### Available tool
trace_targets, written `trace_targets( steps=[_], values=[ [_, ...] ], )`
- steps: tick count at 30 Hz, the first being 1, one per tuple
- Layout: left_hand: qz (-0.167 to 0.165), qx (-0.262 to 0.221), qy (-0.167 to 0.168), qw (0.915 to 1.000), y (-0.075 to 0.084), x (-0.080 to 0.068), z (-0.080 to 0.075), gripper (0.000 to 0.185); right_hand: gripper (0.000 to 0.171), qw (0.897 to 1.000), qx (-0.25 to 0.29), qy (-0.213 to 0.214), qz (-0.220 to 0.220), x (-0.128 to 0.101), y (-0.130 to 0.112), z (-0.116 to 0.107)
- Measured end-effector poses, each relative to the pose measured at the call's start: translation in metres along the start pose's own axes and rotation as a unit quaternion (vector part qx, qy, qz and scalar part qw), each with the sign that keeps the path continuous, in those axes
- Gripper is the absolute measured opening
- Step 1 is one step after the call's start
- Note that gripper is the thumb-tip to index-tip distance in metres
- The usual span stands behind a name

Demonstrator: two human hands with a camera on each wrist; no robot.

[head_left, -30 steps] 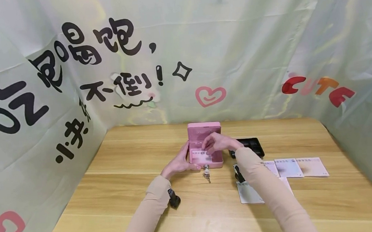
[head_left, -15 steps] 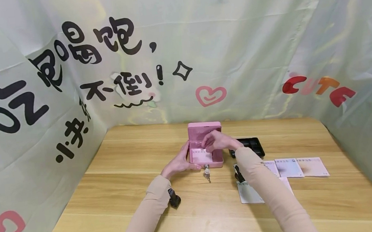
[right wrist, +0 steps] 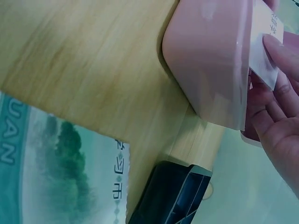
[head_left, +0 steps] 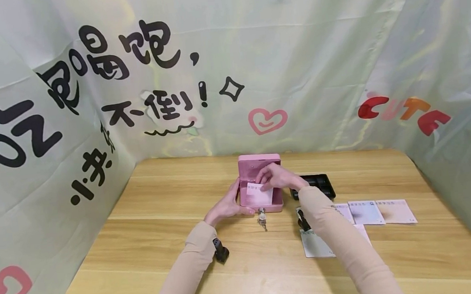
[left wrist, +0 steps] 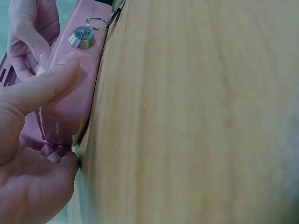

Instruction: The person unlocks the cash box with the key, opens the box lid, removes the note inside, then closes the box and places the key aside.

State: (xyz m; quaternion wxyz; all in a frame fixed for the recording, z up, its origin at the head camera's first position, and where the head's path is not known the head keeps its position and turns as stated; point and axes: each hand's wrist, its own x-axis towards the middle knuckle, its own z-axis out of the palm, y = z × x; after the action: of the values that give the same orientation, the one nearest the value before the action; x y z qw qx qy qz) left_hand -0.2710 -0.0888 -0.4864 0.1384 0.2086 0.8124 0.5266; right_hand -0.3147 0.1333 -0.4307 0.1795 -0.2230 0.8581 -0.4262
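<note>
Head view shows both forearms in beige sleeves reaching up toward twelve o'clock, converging on a pink box (head_left: 261, 196) that sits open at mid-table on the wooden table (head_left: 164, 248), its lid standing upright at the far side. The left hand (head_left: 226, 208) cups the box's nine o'clock side, wrist low on the wood; the left wrist view shows the thumb pressed along the front wall near the lock (left wrist: 80, 38), with the other fingers curled around the corner of the box, so the hand grips it. The right hand (head_left: 278, 178) arches over the box from three o'clock, wrist raised, fingers bent downward and pinching a white card (head_left: 260, 194) that tilts into the box's interior; the right wrist view shows fingertips (right wrist: 275, 51) lying on that card's edge. A key (head_left: 261, 221) hangs from the lock at the box's six o'clock face. At the box's three o'clock lies a black tray (head_left: 320, 184), and further cards (head_left: 365, 212) lie flat near four o'clock.
</note>
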Motion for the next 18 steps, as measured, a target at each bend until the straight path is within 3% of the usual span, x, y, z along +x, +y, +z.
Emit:
trace_targets(
  steps=[7,13,18],
  values=[
    [0.006,0.003,-0.004,1.0000,-0.0001,0.0003,-0.0005,0.125,0.015,0.999,-0.026,0.013,-0.026,-0.0019,0.0005,-0.0002],
    [-0.001,0.000,-0.004,1.0000,0.0006,-0.0005,-0.0012,0.125,0.010,0.994,-0.044,0.056,-0.077,-0.0040,0.0021,-0.0003],
    [-0.017,-0.004,-0.003,0.9998,-0.0004,-0.0001,-0.0009,0.125,0.012,0.990,-0.052,0.090,-0.095,-0.0058,0.0025,0.0001]
  ],
)
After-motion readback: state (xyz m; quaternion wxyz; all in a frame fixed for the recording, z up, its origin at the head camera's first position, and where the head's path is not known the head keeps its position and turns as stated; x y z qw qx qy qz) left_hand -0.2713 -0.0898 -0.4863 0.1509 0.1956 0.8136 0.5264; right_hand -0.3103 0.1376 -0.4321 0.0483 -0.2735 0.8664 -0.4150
